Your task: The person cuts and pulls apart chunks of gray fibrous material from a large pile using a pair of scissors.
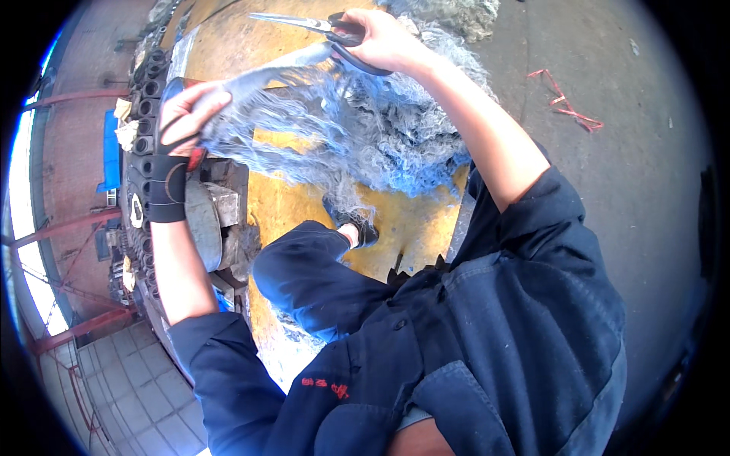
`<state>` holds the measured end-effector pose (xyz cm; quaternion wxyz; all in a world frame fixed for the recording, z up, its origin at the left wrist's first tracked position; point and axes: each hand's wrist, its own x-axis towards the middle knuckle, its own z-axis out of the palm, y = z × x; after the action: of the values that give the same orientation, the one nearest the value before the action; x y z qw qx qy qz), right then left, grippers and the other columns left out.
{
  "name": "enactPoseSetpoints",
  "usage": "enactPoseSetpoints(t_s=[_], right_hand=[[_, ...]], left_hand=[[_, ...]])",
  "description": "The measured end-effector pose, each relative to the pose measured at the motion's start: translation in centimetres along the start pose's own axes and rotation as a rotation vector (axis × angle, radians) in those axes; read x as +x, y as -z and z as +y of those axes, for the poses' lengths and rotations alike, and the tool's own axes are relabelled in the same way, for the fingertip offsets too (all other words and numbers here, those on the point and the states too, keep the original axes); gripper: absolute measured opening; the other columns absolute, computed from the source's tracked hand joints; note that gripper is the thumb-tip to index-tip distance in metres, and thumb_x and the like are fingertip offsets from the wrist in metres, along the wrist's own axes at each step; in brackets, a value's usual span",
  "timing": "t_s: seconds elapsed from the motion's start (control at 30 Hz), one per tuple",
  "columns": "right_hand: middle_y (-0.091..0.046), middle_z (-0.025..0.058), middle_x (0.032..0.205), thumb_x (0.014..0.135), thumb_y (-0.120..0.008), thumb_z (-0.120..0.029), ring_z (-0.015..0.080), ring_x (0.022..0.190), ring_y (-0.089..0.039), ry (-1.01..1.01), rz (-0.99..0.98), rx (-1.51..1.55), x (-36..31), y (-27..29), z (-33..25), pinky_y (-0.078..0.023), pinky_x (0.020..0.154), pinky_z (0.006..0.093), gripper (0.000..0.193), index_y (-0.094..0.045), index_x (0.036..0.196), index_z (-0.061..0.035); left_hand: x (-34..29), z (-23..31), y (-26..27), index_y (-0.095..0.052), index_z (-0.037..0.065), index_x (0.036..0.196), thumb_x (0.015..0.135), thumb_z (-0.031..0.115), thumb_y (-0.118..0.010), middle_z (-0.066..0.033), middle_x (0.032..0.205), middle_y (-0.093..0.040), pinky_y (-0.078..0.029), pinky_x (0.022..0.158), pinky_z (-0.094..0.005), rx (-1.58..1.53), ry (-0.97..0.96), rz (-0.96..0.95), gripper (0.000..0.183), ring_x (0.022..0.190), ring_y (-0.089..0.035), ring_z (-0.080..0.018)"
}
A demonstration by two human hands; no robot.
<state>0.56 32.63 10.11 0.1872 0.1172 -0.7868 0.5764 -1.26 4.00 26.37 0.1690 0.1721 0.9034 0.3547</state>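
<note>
A long, frayed mass of blue-grey fibres (342,140) stretches in front of me, with a flatter band along its upper edge. My left hand (186,118) grips one end of that band; a black wrap (168,190) covers the wrist and black bands cross the fingers. Black-handled scissors (293,22) are in my right hand (380,42), blades pointing left above the band. The band's other end reaches the scissors' lower handle; whether my right fingers also pinch it, I cannot tell. Loose strands hang down over my shoe (366,232).
Under the fibres lies a worn yellow surface (285,194). More grey fibre (468,17) is heaped at the far side, and a whitish pile (293,349) sits beside my leg. Dark round tube ends (146,108) line the left. A red strap (566,102) lies on the grey floor.
</note>
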Motion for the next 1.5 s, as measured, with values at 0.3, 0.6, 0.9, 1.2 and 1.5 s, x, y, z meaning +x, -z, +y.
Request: enactPoseSetpoints(t_s=[0.3, 0.6, 0.9, 1.2, 1.5], right_hand=[[-0.064, 0.0037, 0.08, 0.071, -0.074, -0.024, 0.0081, 0.073, -0.057, -0.259, -0.221, 0.156, -0.7, 0.8, -0.5, -0.046, 0.07, 0.0248, 0.038, -0.061, 0.099, -0.0007], [-0.063, 0.0053, 0.077, 0.064, -0.08, -0.04, 0.0124, 0.07, -0.056, -0.69, -0.232, 0.147, -1.4, -3.2, 2.7, -0.044, 0.066, 0.0283, 0.048, -0.066, 0.089, -0.0005], [-0.065, 0.0184, 0.076, 0.067, -0.072, -0.05, 0.0325, 0.079, -0.064, -0.623, -0.053, -0.463, -2.0, -4.2, 6.2, -0.049, 0.072, 0.0373, 0.054, -0.064, 0.077, 0.0016], [-0.056, 0.0031, 0.061, 0.068, -0.056, -0.076, 0.0098, 0.051, -0.054, -0.97, -0.628, 0.191, -6.4, -6.3, -0.2, -0.042, 0.047, 0.0229, 0.072, -0.06, 0.069, -0.004], [-0.04, -0.0019, 0.056, 0.071, -0.051, -0.077, 0.0083, 0.044, -0.04, -1.265, -0.843, 0.505, -11.4, -8.8, -0.2, -0.032, 0.04, 0.0221, 0.067, -0.044, 0.061, -0.0105]], left_hand=[[1.5, -11.0, -8.0, -0.06, 0.002, 0.082, 0.078, 0.004, -0.058, -0.0099, 0.111, -0.058, -0.038, 0.09, -0.0314, -0.575, -0.176, -0.006, 0.004, 0.103, -0.051, -0.016], [1.2, -12.4, -15.1, -0.056, -0.002, 0.103, 0.078, 0.006, -0.066, -0.0119, 0.091, -0.065, -0.048, 0.08, -0.029, -0.988, 0.152, -0.186, 0.028, 0.084, -0.062, -0.0163], [3.3, -18.4, -16.6, -0.055, -0.005, 0.11, 0.085, 0.009, -0.061, -0.0086, 0.094, -0.064, -0.052, 0.071, -0.0241, -1.138, 0.357, -0.295, 0.029, 0.078, -0.063, -0.0117], [3.0, -19.6, -15.9, -0.057, -0.004, 0.105, 0.088, 0.01, -0.057, -0.0042, 0.087, -0.061, -0.048, 0.067, -0.0223, -1.083, 0.406, -0.18, 0.021, 0.074, -0.058, -0.0092], [2.2, -19.3, -15.1, -0.057, -0.001, 0.1, 0.089, 0.009, -0.056, -0.0013, 0.079, -0.058, -0.044, 0.067, -0.0198, -1.067, 0.372, -0.098, 0.015, 0.071, -0.054, -0.0069]])
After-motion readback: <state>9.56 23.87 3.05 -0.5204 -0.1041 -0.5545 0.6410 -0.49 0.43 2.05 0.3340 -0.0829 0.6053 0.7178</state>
